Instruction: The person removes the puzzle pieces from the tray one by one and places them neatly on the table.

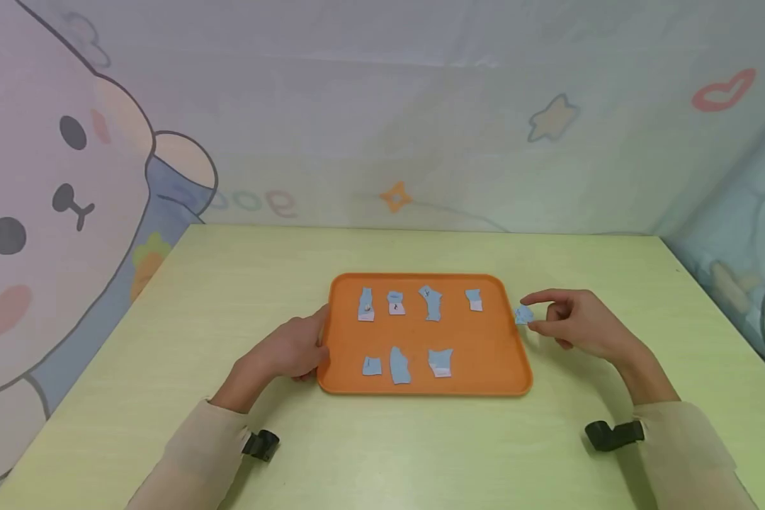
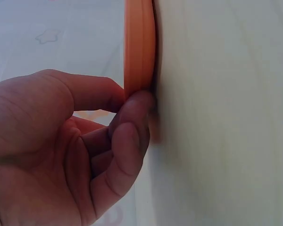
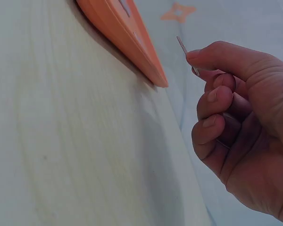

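Seven blue scraps [image 1: 433, 306] already lie on the orange tray [image 1: 414, 336], four far and three near, while an eighth scrap [image 1: 523, 315] is off its right edge, pinched by the right hand [image 1: 580, 326], the left hand [image 1: 296, 347] gripping its left rim.

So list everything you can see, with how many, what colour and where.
Tray: 1, orange, on the table
Flat pieces on the tray: 7, light blue, some partly pale; four in the far row, three in the near
Held piece: 1, light blue, by the tray's right edge
Table: 1, pale yellow-green, under the tray
Cartoon backdrop: at least 1, mostly pale, behind the table
Wrist devices: 2, black, at the cuffs
Sleeves: 2, beige, on the forearms
Left hand: 1, gripping the tray's left edge
Right hand: 1, pinching the held piece
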Motion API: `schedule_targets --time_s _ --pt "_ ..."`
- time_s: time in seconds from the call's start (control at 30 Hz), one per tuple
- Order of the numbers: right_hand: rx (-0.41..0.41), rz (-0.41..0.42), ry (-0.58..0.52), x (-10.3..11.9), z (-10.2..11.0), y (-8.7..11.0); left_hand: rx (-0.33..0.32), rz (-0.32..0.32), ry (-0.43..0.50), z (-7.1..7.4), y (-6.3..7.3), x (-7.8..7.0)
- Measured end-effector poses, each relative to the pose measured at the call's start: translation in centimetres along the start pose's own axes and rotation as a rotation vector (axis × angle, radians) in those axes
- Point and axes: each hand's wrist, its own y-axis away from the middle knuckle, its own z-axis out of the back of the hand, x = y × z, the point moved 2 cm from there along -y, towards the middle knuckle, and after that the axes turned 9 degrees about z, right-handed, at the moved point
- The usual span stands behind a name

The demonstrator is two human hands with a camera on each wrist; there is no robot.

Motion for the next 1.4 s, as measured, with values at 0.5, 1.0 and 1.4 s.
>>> schedule_targets --time_s 0.5,1.0,1.4 --pt "-0.027 -0.041 -0.024 -2.2 1.5 -1.3 0.003 0.003 -0.015 0.0 0.1 -0.2" --pt "-0.025 -0.102 -0.04 -4.3 2.0 -2.7 0.0 0.021 -0.017 0.2 0.2 -0.2" --pt "-0.005 -0.12 0.017 -4.6 2.4 -3.8 0.014 0.03 0.001 0.2 0.5 -0.3"
